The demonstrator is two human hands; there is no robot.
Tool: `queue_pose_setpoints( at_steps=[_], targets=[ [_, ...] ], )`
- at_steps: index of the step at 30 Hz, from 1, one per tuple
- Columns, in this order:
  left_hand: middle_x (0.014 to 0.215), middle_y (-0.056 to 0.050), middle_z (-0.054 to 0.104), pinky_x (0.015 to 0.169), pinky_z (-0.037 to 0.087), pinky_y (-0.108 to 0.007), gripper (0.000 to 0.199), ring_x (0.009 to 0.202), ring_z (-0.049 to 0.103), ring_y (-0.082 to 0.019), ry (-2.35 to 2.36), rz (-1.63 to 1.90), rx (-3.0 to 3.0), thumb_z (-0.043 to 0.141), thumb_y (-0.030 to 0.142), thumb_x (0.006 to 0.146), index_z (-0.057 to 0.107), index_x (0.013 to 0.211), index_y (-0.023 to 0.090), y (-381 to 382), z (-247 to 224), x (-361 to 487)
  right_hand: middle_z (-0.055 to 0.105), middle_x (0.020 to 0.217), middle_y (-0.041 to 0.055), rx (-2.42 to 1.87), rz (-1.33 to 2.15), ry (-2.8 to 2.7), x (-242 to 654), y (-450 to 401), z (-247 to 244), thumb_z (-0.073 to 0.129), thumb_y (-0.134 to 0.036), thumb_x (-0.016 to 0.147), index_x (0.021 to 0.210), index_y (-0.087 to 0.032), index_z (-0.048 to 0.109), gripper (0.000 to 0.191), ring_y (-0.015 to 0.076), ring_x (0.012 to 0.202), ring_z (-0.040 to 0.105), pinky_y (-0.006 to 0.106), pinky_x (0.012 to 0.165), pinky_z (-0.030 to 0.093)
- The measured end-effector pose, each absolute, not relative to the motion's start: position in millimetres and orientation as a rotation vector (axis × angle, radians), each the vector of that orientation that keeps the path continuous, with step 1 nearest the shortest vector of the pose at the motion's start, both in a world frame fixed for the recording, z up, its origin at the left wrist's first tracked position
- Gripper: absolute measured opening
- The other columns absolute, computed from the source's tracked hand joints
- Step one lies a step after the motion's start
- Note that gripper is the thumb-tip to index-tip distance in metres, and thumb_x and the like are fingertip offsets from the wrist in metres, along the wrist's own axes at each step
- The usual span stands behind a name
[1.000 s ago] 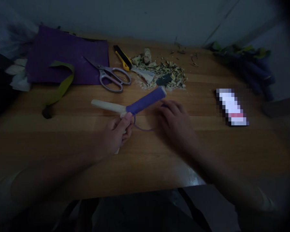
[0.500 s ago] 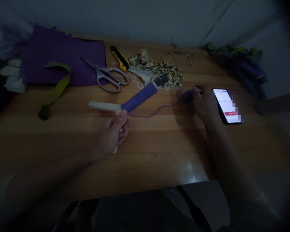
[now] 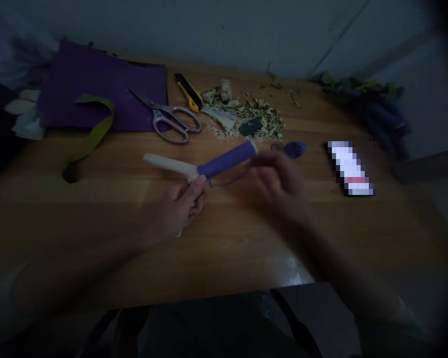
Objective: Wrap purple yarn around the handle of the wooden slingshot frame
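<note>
My left hand [image 3: 182,206] is closed round the lower stem of a pale Y-shaped wooden stick [image 3: 169,164]. Purple yarn wrapping [image 3: 227,158] covers the stick's right arm; its left arm is bare. From the fork a loose purple strand [image 3: 227,184] runs to my right hand [image 3: 280,181], whose fingers are pinched together on it and somewhat blurred. Just behind that hand, a small ball of purple yarn [image 3: 294,149] lies on the table.
Scissors [image 3: 175,122] rest partly on a purple sheet [image 3: 104,89], beside a green strip [image 3: 97,132]. A yellow cutter [image 3: 188,93] and shavings [image 3: 263,117] lie behind the stick. A phone [image 3: 349,166] and a dark blue bundle [image 3: 377,109] are on the right.
My right hand has let go of the yarn ball and moved left towards the stick, now with the strand. The ball stays on the table. My left hand keeps its hold.
</note>
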State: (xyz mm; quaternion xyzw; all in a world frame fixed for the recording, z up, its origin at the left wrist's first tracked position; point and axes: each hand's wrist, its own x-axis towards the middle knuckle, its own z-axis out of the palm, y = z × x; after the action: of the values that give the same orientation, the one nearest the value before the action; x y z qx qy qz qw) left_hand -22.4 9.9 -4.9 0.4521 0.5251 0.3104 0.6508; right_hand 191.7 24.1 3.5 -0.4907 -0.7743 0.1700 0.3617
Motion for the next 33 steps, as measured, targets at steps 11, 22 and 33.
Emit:
queue_pose_setpoints(
  at_steps=[11, 22, 33],
  targets=[
    [0.040, 0.008, 0.033, 0.030, 0.021, -0.015, 0.045, 0.031, 0.027, -0.002, 1.065, 0.615, 1.148, 0.041, 0.053, 0.082, 0.040, 0.054, 0.018, 5.4, -9.6, -22.7, 0.061, 0.073, 0.0052, -1.223, 0.705, -2.266, 143.5, -7.1, -6.3, 0.041, -0.024, 0.091, 0.077, -0.014, 0.055, 0.022, 0.0145, 0.070, 0.056, 0.026, 0.065, 0.044],
    [0.044, 0.009, 0.028, 0.031, 0.019, -0.015, 0.043, 0.032, 0.024, -0.003, 0.961, 0.513, 1.043, 0.034, 0.056, 0.084, 0.039, 0.062, 0.019, 5.0, -6.1, -24.9, 0.063, 0.069, 0.0038, -1.195, 0.827, -2.395, 149.8, -10.8, -12.1, 0.030, -0.024, 0.093, 0.089, -0.015, 0.056, 0.028, 0.0117, 0.056, 0.056, 0.022, 0.054, 0.038],
    [0.043, 0.009, 0.023, 0.029, 0.015, -0.014, 0.044, 0.031, 0.015, -0.003, 0.631, 0.357, 0.958, 0.024, 0.055, 0.087, 0.036, 0.063, 0.019, 6.9, -13.7, -30.6, 0.065, 0.083, 0.0041, -1.172, 1.043, -2.333, 156.5, -1.2, -4.0, 0.036, -0.024, 0.091, 0.085, -0.017, 0.061, 0.026, 0.0149, 0.078, 0.058, 0.027, 0.073, 0.042]
  ],
)
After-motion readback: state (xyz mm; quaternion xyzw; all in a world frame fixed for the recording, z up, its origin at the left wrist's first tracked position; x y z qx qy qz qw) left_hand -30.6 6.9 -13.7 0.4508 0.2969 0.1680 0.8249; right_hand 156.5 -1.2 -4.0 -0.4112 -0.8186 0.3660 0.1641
